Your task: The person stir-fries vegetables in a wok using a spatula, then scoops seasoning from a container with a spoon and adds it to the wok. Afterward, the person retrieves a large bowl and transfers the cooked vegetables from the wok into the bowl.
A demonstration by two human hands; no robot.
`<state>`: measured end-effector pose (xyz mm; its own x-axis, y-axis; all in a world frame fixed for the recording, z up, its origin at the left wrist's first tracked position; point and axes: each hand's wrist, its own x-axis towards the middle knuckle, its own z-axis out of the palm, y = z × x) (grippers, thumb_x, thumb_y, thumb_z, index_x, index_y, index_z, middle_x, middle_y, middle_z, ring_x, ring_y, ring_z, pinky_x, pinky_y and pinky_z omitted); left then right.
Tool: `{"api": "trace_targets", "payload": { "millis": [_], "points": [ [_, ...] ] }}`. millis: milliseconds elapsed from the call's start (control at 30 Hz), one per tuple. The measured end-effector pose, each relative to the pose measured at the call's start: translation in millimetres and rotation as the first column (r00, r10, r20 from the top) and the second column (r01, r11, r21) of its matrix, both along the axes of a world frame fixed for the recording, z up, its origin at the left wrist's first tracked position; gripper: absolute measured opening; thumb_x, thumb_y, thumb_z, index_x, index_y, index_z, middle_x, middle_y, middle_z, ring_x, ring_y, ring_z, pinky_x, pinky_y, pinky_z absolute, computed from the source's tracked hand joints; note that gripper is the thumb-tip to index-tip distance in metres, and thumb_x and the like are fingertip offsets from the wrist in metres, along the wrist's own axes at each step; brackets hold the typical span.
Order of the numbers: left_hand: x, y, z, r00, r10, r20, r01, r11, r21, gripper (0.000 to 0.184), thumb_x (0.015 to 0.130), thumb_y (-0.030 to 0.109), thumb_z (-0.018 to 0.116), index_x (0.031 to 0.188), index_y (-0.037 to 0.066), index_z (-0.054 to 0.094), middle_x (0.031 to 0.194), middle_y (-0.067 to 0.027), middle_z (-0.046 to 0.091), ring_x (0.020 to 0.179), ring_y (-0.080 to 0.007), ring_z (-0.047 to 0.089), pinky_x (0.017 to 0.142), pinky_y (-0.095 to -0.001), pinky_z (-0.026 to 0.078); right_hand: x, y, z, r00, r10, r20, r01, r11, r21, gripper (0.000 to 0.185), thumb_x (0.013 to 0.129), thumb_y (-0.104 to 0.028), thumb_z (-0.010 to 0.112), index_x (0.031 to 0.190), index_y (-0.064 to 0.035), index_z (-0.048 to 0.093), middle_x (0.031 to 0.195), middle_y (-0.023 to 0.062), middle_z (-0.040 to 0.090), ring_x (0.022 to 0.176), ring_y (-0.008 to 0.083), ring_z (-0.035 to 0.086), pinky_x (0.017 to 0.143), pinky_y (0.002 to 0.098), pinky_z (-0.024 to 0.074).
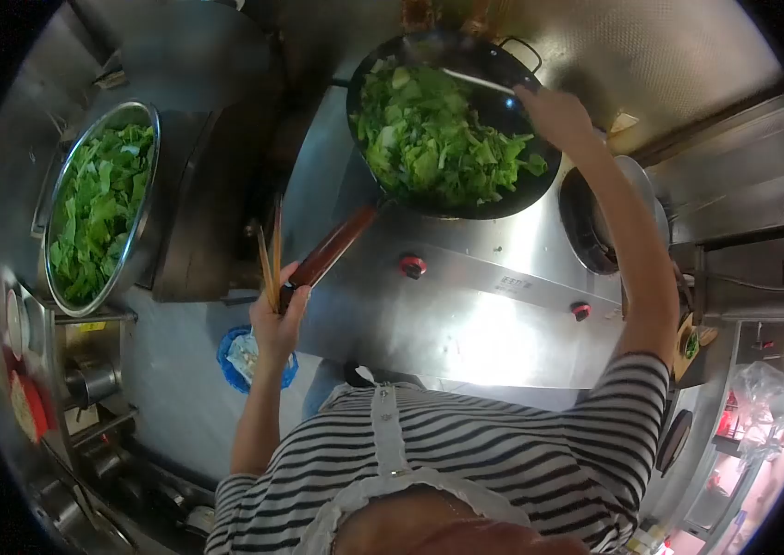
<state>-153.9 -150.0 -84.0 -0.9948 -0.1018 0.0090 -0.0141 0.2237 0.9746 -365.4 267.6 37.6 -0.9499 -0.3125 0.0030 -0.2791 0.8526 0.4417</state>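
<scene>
A dark wok (549, 176) stands on the steel stove, heaped with chopped leafy greens (424, 139). My left hand (279, 314) is closed around the end of the wok's reddish-brown handle (336, 244). A pair of chopsticks (269, 254) sticks up from the same grip. At the wok's far right side, my right hand (558, 117) is closed on a metal utensil (477, 80) with a thin shiny shaft. The shaft reaches left over the greens; its far end is blurred, so I cannot tell its kind.
A steel bowl (61, 294) of green leaves is at the left. Red knobs (413, 267) line the stove front (466, 314). Another dark pan (586, 227) sits right of the wok, under my right forearm. A blue-lined bin (287, 375) stands on the floor.
</scene>
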Motion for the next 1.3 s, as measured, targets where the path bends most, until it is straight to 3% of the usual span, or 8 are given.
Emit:
{"api": "trace_targets", "payload": {
  "millis": [100,333,533,667,800,1067,1167,1300],
  "points": [
    [-0.6,1.1,-1.5,0.996,-0.022,-0.088,0.028,0.998,0.060,0.031,0.079,0.007,0.061,0.110,0.002,0.056,0.062,0.0031,0.050,0.053,-0.0024,0.044,0.047,-0.0166,0.034,74.7,-13.7,-2.8,0.983,0.157,-0.099,-0.136,0.972,0.190,0.058,0.077,-0.004,0.046,0.131,-0.0196,0.032,0.074,0.0124,0.053,0.057,0.0259,0.058,0.049,0.0353,0.0495],
    [1.8,-0.5,1.2,0.996,-0.083,-0.043,0.086,0.992,0.092,0.032,0.080,0.007,0.060,0.110,0.001,0.055,0.064,0.0020,0.053,0.053,-0.0039,0.046,0.048,-0.0170,0.036,212.1,-19.8,-36.7,0.981,-0.171,0.094,0.172,0.985,-0.005,0.056,0.078,-0.007,0.050,0.131,-0.0190,0.035,0.070,0.0096,0.050,0.052,0.0229,0.056,0.044,0.0323,0.0488],
    [-11.3,3.3,3.0,0.990,-0.062,0.128,0.029,0.969,0.244,0.032,0.080,0.017,0.060,0.107,-0.002,0.056,0.065,0.0013,0.054,0.053,-0.0046,0.047,0.048,-0.0186,0.037,237.6,-6.3,64.5,0.989,-0.128,0.069,0.138,0.975,-0.173,0.039,0.084,-0.018,0.049,0.123,-0.0171,0.045,0.073,0.0109,0.054,0.053,0.0239,0.057,0.050,0.0338,0.0496],
    [-13.4,2.9,9.2,0.971,-0.132,0.198,0.090,0.974,0.208,0.030,0.078,0.021,0.063,0.097,-0.002,0.060,0.062,0.0019,0.052,0.051,-0.0041,0.045,0.046,-0.0189,0.035,209.0,-37.4,30.0,0.940,-0.260,0.221,0.248,0.965,0.083,0.036,0.085,-0.016,0.044,0.121,-0.0150,0.047,0.073,0.0154,0.057,0.064,0.0275,0.061,0.054,0.0370,0.0499],
    [-11.1,4.1,9.7,0.974,-0.088,0.207,0.045,0.977,0.207,0.028,0.078,0.022,0.064,0.091,-0.002,0.062,0.058,0.0031,0.049,0.049,-0.0035,0.043,0.044,-0.0189,0.032,149.6,-41.2,-33.9,0.966,-0.237,0.103,0.240,0.971,-0.016,0.040,0.083,-0.008,0.040,0.123,-0.0135,0.045,0.072,0.0160,0.057,0.068,0.0297,0.061,0.058,0.0394,0.0501],
    [-10.5,3.0,15.0,0.987,-0.053,0.149,0.035,0.993,0.117,0.028,0.078,0.022,0.063,0.090,-0.003,0.062,0.055,0.0038,0.047,0.048,-0.0030,0.041,0.043,-0.0197,0.031,136.2,16.2,69.7,0.948,-0.269,0.172,0.289,0.951,-0.107,0.020,0.083,-0.021,0.047,0.091,-0.0055,0.057,0.080,0.0146,0.061,0.077,0.0324,0.060,0.069,0.0422,0.0464],
    [-10.3,2.8,13.9,0.988,-0.039,0.147,0.024,0.995,0.101,0.028,0.078,0.022,0.063,0.090,-0.003,0.062,0.056,0.0040,0.047,0.049,-0.0035,0.042,0.044,-0.0201,0.032,104.1,58.6,82.8,0.975,-0.189,0.113,0.200,0.975,-0.093,0.020,0.082,-0.023,0.048,0.085,-0.0070,0.059,0.070,0.0119,0.059,0.060,0.0283,0.058,0.055,0.0383,0.0464],
    [-10.6,4.2,24.7,0.969,-0.040,0.243,0.017,0.995,0.094,0.028,0.078,0.021,0.062,0.091,-0.004,0.062,0.059,0.0035,0.050,0.053,-0.0040,0.043,0.047,-0.0199,0.034,45.0,54.3,73.0,0.786,-0.541,0.300,0.589,0.802,-0.096,0.022,0.077,-0.018,0.048,0.072,0.0000,0.060,0.067,0.0187,0.060,0.055,0.0288,0.059,0.051,0.0403,0.0457]
  ]
}}
